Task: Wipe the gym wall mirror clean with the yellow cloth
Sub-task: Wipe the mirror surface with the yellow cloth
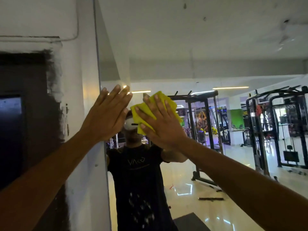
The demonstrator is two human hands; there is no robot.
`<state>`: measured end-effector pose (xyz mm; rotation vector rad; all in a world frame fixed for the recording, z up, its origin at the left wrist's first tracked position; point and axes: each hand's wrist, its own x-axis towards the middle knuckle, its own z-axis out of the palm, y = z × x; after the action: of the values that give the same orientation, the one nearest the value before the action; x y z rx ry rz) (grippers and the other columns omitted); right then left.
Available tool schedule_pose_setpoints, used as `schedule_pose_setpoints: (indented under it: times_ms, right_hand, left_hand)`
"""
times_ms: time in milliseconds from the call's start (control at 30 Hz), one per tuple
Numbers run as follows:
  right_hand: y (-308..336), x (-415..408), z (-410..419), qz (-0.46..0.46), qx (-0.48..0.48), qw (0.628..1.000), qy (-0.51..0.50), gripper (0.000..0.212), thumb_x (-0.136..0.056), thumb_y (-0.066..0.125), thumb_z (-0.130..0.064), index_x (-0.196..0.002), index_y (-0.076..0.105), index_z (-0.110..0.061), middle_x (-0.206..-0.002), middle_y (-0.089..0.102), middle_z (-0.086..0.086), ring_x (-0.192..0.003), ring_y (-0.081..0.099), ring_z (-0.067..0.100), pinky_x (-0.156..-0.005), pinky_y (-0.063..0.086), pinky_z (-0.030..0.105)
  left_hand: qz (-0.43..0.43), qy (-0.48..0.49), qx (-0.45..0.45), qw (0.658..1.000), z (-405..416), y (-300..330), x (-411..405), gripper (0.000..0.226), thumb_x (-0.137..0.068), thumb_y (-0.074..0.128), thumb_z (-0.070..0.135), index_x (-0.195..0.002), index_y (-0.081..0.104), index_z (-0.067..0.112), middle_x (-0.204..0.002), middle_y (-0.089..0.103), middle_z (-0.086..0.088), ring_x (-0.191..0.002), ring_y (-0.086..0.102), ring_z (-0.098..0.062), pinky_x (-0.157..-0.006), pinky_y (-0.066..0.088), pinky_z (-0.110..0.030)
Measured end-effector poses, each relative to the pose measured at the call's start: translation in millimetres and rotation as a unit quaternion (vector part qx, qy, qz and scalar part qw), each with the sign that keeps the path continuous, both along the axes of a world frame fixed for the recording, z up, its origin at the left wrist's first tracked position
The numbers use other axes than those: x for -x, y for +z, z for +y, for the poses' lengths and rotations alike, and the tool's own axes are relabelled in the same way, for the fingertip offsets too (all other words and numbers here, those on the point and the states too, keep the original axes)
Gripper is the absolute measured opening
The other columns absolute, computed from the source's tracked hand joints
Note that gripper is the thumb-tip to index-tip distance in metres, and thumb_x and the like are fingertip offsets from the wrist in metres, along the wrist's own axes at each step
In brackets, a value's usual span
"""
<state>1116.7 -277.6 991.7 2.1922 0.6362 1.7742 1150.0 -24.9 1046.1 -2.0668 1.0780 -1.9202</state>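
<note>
The wall mirror fills the right two thirds of the head view, its left edge running down beside a white wall. My right hand presses the crumpled yellow cloth flat against the glass at about head height, fingers straight and spread over it. My left hand lies flat with straight fingers on the glass near the mirror's left edge, just left of the cloth, holding nothing. The mirror shows my reflection in a dark T-shirt behind both hands.
A white wall strip with a black-painted panel borders the mirror on the left. Reflected in the glass are black weight racks, a glossy floor and ceiling lights. Smudges dot the upper glass.
</note>
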Motion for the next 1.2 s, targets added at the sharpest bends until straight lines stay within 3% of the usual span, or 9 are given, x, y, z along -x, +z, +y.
schedule_pose_setpoints:
  times_ms: [67,233,433,567,633,800,900,1033,1200]
  right_hand:
    - [32.7,1.4,-18.3,-0.002,0.02,1.0,0.007,0.059,-0.118,0.031,-0.052,-0.175,0.028,-0.034,-0.186,0.012,0.006,-0.172,0.0,0.034,-0.138,0.005,0.06]
    - [108.3,-9.2,-18.0,-0.036,-0.212,0.976,-0.015,0.062,-0.116,0.029,-0.056,-0.175,0.029,-0.034,-0.186,0.011,0.007,-0.172,0.001,0.039,-0.135,0.011,0.064]
    - [49.2,-12.2,13.1,-0.017,0.091,0.996,0.017,0.06,-0.117,0.038,-0.05,-0.173,0.026,-0.033,-0.184,0.02,0.011,-0.172,0.005,0.039,-0.137,0.011,0.063]
    - [134.9,-12.9,-5.2,-0.001,-0.109,0.994,-0.011,0.064,-0.115,0.023,-0.058,-0.175,0.024,-0.037,-0.186,0.011,0.007,-0.172,0.002,0.035,-0.138,0.01,0.06]
    - [127.6,-13.3,18.8,-0.033,-0.158,0.987,-0.019,0.065,-0.117,0.013,-0.057,-0.175,0.028,-0.032,-0.186,0.011,0.01,-0.171,0.003,0.04,-0.136,0.01,0.062]
    - [57.8,-14.2,37.4,-0.007,0.1,0.995,0.017,0.058,-0.117,0.037,-0.048,-0.172,0.033,-0.031,-0.184,0.019,0.011,-0.171,0.007,0.04,-0.138,0.006,0.06]
    - [108.5,-3.2,28.0,0.017,0.017,0.999,0.023,0.06,-0.117,0.034,-0.052,-0.174,0.032,-0.033,-0.186,0.011,0.005,-0.173,0.002,0.032,-0.139,0.003,0.052]
    - [139.6,-5.6,54.5,0.01,-0.154,0.988,0.013,0.067,-0.113,0.02,-0.058,-0.175,0.03,-0.033,-0.186,0.004,0.008,-0.172,-0.002,0.035,-0.137,0.006,0.06]
    - [18.3,-13.6,72.8,0.009,0.041,0.999,0.016,0.058,-0.119,0.036,-0.046,-0.174,0.03,-0.031,-0.185,0.012,0.013,-0.172,0.001,0.04,-0.137,0.004,0.063]
  left_hand:
    - [-0.007,0.012,0.011,1.0,5.4,5.3,-1.4,0.06,-0.113,0.029,0.035,-0.17,0.034,0.015,-0.179,0.026,-0.009,-0.168,0.015,-0.028,-0.134,0.014,-0.061]
    - [-0.011,0.029,0.053,0.998,16.9,19.5,-4.3,0.062,-0.112,0.028,0.035,-0.17,0.033,0.015,-0.178,0.029,-0.009,-0.167,0.02,-0.028,-0.135,0.012,-0.058]
    - [-0.01,0.014,0.062,0.998,25.5,18.4,-8.3,0.06,-0.114,0.027,0.034,-0.169,0.035,0.014,-0.177,0.031,-0.009,-0.167,0.02,-0.027,-0.136,0.01,-0.056]
    - [-0.004,0.008,0.065,0.998,30.0,15.8,-11.2,0.06,-0.114,0.027,0.035,-0.17,0.033,0.014,-0.179,0.026,-0.008,-0.169,0.014,-0.025,-0.136,0.01,-0.056]
    - [-0.003,-0.002,0.076,0.997,31.0,13.8,-13.3,0.06,-0.115,0.028,0.034,-0.171,0.032,0.014,-0.179,0.025,-0.007,-0.169,0.012,-0.024,-0.136,0.011,-0.056]
    - [0.027,-0.051,0.124,0.991,36.2,3.9,-25.3,0.059,-0.116,0.024,0.031,-0.174,0.02,0.019,-0.183,0.011,0.0,-0.17,0.006,-0.023,-0.135,0.011,-0.061]
    - [0.049,-0.064,0.133,0.988,38.8,-3.3,-22.3,0.059,-0.117,0.024,0.031,-0.174,0.02,0.017,-0.183,0.009,0.001,-0.17,0.002,-0.02,-0.137,0.003,-0.051]
    - [0.057,-0.061,0.146,0.986,40.2,-7.2,-17.4,0.059,-0.117,0.026,0.031,-0.174,0.021,0.017,-0.183,0.01,0.001,-0.169,0.001,-0.019,-0.137,-0.004,-0.041]
    - [0.086,-0.067,0.152,0.982,51.6,-21.6,-14.3,0.058,-0.118,0.023,0.032,-0.174,0.02,0.019,-0.183,0.01,0.004,-0.169,0.0,-0.017,-0.136,-0.005,-0.04]
